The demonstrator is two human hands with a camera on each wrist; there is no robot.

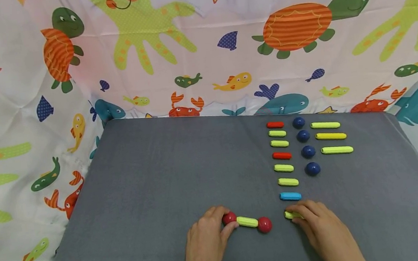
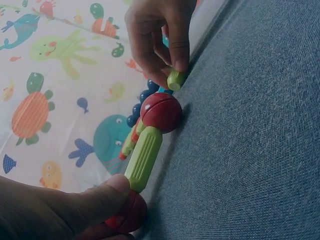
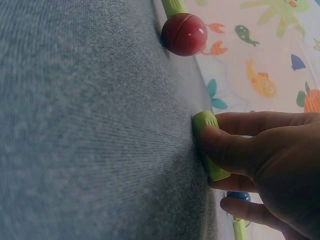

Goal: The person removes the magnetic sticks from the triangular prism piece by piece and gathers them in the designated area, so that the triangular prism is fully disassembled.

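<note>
My left hand pinches a red ball between thumb and fingers. A short yellow-green ribbed rod joins that ball to a second red ball on its right, forming a dumbbell shape low over the grey cloth. To the right of it, my right hand holds another short yellow-green rod between thumb and fingers, close at the cloth. A gap separates this rod from the second red ball. In the left wrist view the held rod's end points toward that ball.
Beyond my right hand a column of short rods runs away from me, with a blue rod nearest and a red rod midway. Beside it stand several dark blue balls and 3 longer yellowish rods. A patterned curtain rises behind the grey table.
</note>
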